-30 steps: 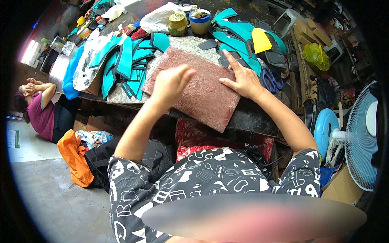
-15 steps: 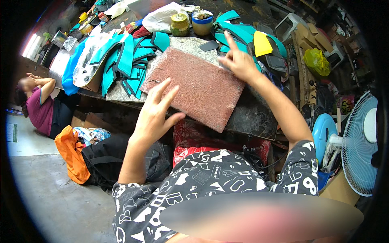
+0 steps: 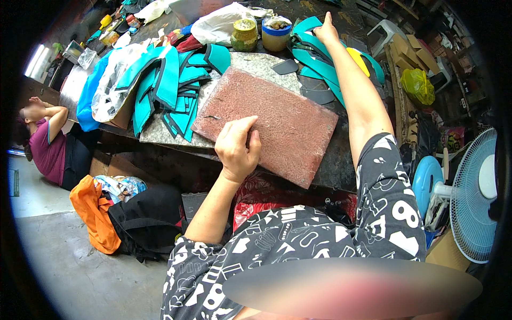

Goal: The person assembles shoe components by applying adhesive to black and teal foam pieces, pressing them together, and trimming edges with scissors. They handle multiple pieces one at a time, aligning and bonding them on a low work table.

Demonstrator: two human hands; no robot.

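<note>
A reddish-brown rough slab (image 3: 282, 120) lies at a slant on the worktable in front of me. My left hand (image 3: 237, 148) is over its near left edge, fingers loosely curled, thumb apart from the index finger, nothing between them. Far out to the right, my right hand (image 3: 327, 32) is stretched over the far end of a pile of teal cut pieces with dark edges (image 3: 314, 56); its fingers look extended and I see nothing held. A small dark grey flat piece (image 3: 285, 66) lies behind the slab. Beside my right forearm is a yellow piece (image 3: 358, 61), partly covered.
More teal pieces (image 3: 168, 80) are heaped left of the slab. Two jars, one yellowish (image 3: 244, 36) and one blue-rimmed (image 3: 276, 34), stand behind it near a white plastic bag (image 3: 216, 25). A fan (image 3: 474, 197) stands at right; another person (image 3: 50, 141) sits at left.
My right hand has moved away from the slab's far edge, reaching farther over the teal pile. My left hand has shifted right, its fingers curling from a spread pose.
</note>
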